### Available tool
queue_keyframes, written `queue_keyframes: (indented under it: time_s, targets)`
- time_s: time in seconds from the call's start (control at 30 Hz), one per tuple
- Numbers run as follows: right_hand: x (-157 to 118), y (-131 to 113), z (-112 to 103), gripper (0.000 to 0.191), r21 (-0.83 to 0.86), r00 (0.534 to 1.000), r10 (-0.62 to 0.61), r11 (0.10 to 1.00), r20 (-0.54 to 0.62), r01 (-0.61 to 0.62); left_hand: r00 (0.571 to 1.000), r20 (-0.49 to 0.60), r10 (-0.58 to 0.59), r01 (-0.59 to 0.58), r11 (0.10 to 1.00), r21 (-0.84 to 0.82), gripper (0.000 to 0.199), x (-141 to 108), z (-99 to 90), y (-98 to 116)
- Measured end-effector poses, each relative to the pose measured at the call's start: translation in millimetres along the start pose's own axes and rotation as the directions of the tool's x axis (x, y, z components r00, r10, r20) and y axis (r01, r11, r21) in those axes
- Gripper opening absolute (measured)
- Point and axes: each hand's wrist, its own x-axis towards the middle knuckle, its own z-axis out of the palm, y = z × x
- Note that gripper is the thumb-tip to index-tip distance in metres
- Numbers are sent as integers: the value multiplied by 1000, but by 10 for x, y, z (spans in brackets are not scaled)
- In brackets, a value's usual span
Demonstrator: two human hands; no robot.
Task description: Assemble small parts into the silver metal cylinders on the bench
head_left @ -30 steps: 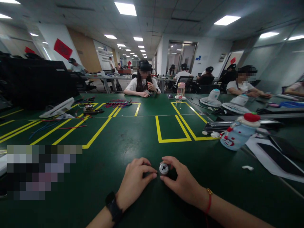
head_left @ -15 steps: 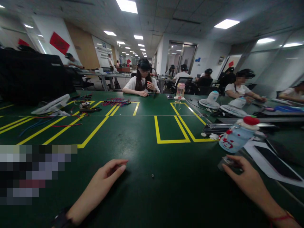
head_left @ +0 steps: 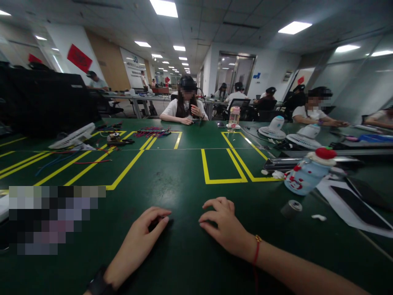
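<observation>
Left hand: my left hand (head_left: 144, 237) rests on the dark green tabletop (head_left: 184, 180), grip curled loosely, pinching nothing I can see.
Right hand: my right hand (head_left: 225, 227) lies palm down, fingers spread, perhaps covering something small; I cannot tell.
Small grey metal cylinder: (head_left: 291, 208) lying apart at right, near the pale blue snowman bottle (head_left: 307, 172).

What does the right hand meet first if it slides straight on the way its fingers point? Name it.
Probably the left hand. The right hand lies on the green table, fingers pointing left, with only bare mat between; depth is uncertain.
</observation>
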Motion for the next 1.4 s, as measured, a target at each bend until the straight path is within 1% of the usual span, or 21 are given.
queue_keyframes:
  time_s: [0.03, 0.1, 0.17, 0.2, 0.27, 0.33, 0.37, 0.47, 0.53, 0.6, 0.67, 0.73, 0.87, 1.0, 1.07, 1.13, 1.2, 1.23, 1.3, 1.33, 1.4]
  targets:
    - [-10, 57, -77, 14, -14, 999, 27, 1000, -32, -28, 1000, -3, 2, -2, 1000, 0, 25, -2, 0, 0]
    - [-106, 264, -332, 16, -94, 983, 85, 990, -163, -102, 1000, -2, -2, 2, 1000, -11, 24, 2, 2, 1]
    - [-292, 548, -648, 21, -232, 937, 122, 951, -327, -204, 1000, 9, 1, -1, 999, -34, 23, 12, 8, 4]
    - [-407, 699, -799, 23, -313, 909, 138, 910, -392, -273, 1000, 18, 7, -7, 999, -48, 23, 16, 12, 5]
    - [-656, 975, -1045, 28, -465, 861, 204, 771, -466, -435, 999, 38, 18, -15, 997, -71, 22, 20, 20, 11]
    - [-883, 1184, -1191, 32, -529, 821, 321, 641, -473, -555, 999, 48, 18, -14, 996, -83, 22, 16, 22, 20]
    - [-975, 1257, -1228, 34, -518, 798, 395, 611, -456, -598, 999, 50, 16, -11, 996, -85, 22, 13, 20, 26]
    - [-1130, 1374, -1257, 40, -387, 715, 587, 601, -380, -699, 999, 54, 8, -4, 996, -86, 22, 5, 13, 36]
    - [-1152, 1403, -1258, 42, -320, 658, 644, 575, -389, -753, 999, 49, 9, -5, 997, -83, 23, 5, 12, 35]
    - [-1150, 1425, -1269, 44, -295, 633, 670, 560, -388, -774, 999, 39, 11, -8, 997, -78, 23, 8, 17, 28]
    - [-1150, 1451, -1285, 44, -272, 634, 694, 572, -343, -774, 999, 34, 11, -8, 997, -75, 23, 12, 26, 21]
    - [-1157, 1473, -1298, 44, -243, 647, 700, 599, -303, -763, 999, 34, 7, -5, 997, -74, 24, 16, 36, 17]
    - [-1153, 1473, -1296, 46, -216, 662, 684, 627, -308, -748, 999, 39, -15, 18, 997, -73, 24, 18, 49, 15]
    - [-1132, 1501, -1277, 43, -181, 700, 665, 679, -261, -712, 999, 42, -13, 16, 997, -71, 26, 17, 43, 12]
    - [-1162, 1561, -1253, 42, -104, 729, 634, 732, -258, -673, 999, 49, -9, 13, 997, -73, 27, 19, 36, 10]
    - [-1228, 1631, -1206, 52, 18, 741, 623, 769, -252, -640, 998, 58, -12, 16, 997, -77, 28, 22, 29, 12]
    - [-1297, 1674, -1137, 67, 89, 728, 643, 760, -238, -643, 998, 57, -11, 16, 997, -81, 28, 23, 27, 19]
    - [-1315, 1671, -1099, 70, 83, 715, 659, 746, -234, -661, 998, 55, -7, 12, 996, -83, 28, 22, 28, 25]
    - [-1289, 1592, -1023, 65, 25, 705, 663, 732, -252, -680, 999, 53, 4, 1, 996, -86, 27, 16, 32, 43]
    - [-1237, 1509, -986, 61, 3, 714, 647, 742, -268, -671, 999, 54, 7, -2, 996, -85, 27, 12, 36, 54]
    - [-1057, 1253, -905, 56, 13, 773, 582, 801, -252, -598, 998, 59, 9, -4, 997, -81, 26, 8, 43, 81]
